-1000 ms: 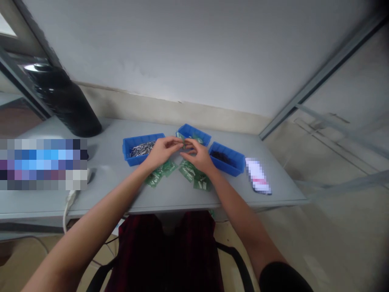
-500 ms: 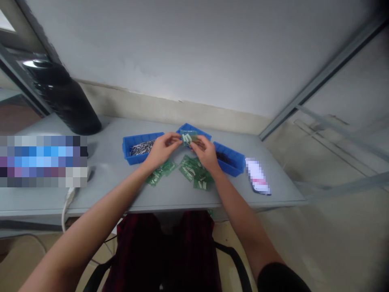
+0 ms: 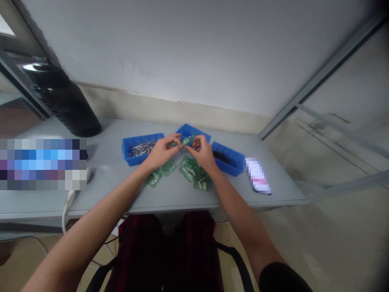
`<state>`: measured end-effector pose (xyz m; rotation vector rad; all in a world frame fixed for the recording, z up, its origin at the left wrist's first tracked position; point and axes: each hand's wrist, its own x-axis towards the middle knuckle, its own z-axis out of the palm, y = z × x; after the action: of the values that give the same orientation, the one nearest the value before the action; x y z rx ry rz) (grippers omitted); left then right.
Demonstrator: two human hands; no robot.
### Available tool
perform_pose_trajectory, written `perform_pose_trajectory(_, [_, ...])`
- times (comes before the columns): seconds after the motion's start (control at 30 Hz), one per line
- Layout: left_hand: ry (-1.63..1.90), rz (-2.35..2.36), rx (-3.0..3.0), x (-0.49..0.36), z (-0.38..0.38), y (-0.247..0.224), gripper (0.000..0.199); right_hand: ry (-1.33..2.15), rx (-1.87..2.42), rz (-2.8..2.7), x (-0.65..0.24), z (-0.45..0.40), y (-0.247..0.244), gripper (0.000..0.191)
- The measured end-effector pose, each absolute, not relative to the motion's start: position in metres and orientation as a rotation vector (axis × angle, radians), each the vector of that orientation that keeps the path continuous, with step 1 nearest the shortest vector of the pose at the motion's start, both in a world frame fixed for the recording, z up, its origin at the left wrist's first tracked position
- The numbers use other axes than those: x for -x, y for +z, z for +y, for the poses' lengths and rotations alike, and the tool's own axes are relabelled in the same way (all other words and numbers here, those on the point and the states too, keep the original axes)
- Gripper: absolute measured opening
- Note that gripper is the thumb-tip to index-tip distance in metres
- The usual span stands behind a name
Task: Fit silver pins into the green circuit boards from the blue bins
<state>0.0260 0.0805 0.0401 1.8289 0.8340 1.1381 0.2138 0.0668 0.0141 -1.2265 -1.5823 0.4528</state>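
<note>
A small green plastic bag (image 3: 188, 140) with pale pieces in it is pinched between my left hand (image 3: 165, 151) and my right hand (image 3: 203, 152), in front of the back blue bin (image 3: 194, 130). The fingers of both hands are closed on its near edge. Left of my left hand, a blue bin (image 3: 129, 156) holds silvery metal pins. To the right of my right hand, another blue bin (image 3: 232, 165) has small dark parts in it. Several filled green bags (image 3: 190, 168) lie below my hands, and more (image 3: 156, 177) lie partly behind my left wrist.
A large black bottle (image 3: 68, 101) stands at the back left of the grey table (image 3: 109, 194). A blurred-out object (image 3: 42, 164) and a white cable (image 3: 67, 205) are at the left. A phone-like object (image 3: 257, 176) lies at the right. A wall rises behind.
The bag between my hands has tilted and now looks narrower and folded. My fingertips have come closer together at its near edge.
</note>
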Motion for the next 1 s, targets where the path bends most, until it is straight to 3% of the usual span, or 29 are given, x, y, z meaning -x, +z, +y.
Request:
perform_pose_trajectory(0.3, [1.116, 0.787, -1.837, -0.027, 0.085, 0.033, 0.019, 0.588, 1.117, -1.723, -0.210, 0.057, 0.022, 0.021])
perform_pose_trajectory(0.53, [1.089, 0.803, -1.954, -0.025, 0.084, 0.037, 0.023, 0.688, 1.062, -1.700, -0.206, 0.058, 0.019, 0.045])
perform_pose_trajectory(0.7, [1.135, 0.832, -1.920, -0.026, 0.083, 0.036, 0.024, 0.651, 1.064, -1.617, -0.210, 0.061, 0.017, 0.025])
perform_pose_trajectory(0.87, [1.220, 0.791, -1.696, -0.027, 0.087, 0.032, 0.037, 0.703, 1.051, -1.517, -0.215, 0.060, 0.018, 0.025])
perform_pose_trajectory(1.0, [1.107, 0.802, -1.742, -0.028, 0.084, 0.036, 0.029, 0.762, 1.038, -1.557, -0.214, 0.057, 0.021, 0.023])
